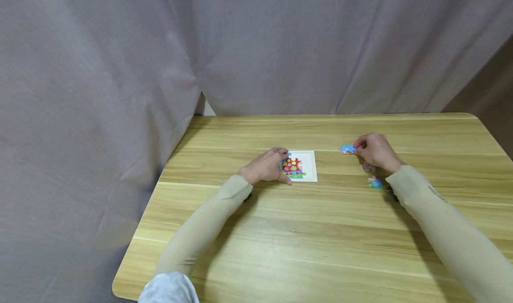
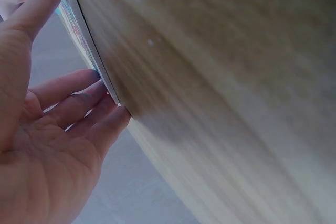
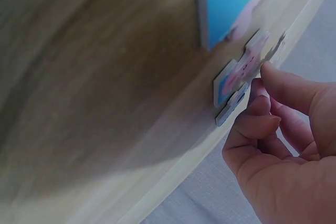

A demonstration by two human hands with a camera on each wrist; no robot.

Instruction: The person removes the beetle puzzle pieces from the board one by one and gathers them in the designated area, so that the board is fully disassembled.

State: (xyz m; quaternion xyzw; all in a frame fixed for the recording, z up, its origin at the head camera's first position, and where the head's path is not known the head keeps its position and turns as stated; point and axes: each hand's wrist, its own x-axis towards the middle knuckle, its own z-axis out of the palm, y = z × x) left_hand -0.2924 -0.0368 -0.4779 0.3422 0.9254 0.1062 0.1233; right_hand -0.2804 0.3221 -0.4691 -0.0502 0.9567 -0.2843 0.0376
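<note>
A square white-rimmed jigsaw board [image 1: 310,166] lies on the table, partly filled with a red, dotted picture. My left hand [image 1: 267,165] holds its left side, thumb at the near edge and fingers at the far side; in the left wrist view the fingertips [image 2: 122,115] touch its rim. To the right, my right hand [image 1: 376,150] pinches a puzzle piece [image 3: 277,48] between thumb and fingers, its picture mostly hidden. A blue piece [image 1: 347,149] shows at those fingertips. Below the hand lie a pink piece [image 1: 368,166] and a blue-green piece [image 1: 375,182].
The wooden table [image 1: 288,249] has rounded corners and reaches back to a grey curtain [image 1: 280,49]. More curtain hangs along its left side. Both forearms, in light sleeves, lie across the table's front part.
</note>
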